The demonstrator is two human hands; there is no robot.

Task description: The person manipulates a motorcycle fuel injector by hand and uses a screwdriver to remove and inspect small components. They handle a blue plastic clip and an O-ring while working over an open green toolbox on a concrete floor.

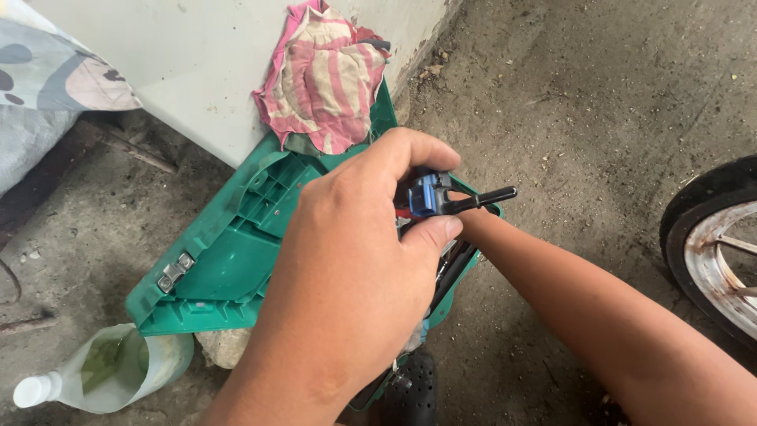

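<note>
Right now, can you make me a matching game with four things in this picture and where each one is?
Things:
1. striped pink cloth
2. white-capped plastic bottle
3. wheel
4. small blue part

Places:
A. at the right edge of the picture
B. pinched in the fingers of the left hand
C. draped over the top of the green plastic case, against the wall
D. lying on the ground at the bottom left

Pairs: 1-C, 2-D, 3-A, 4-B
</note>
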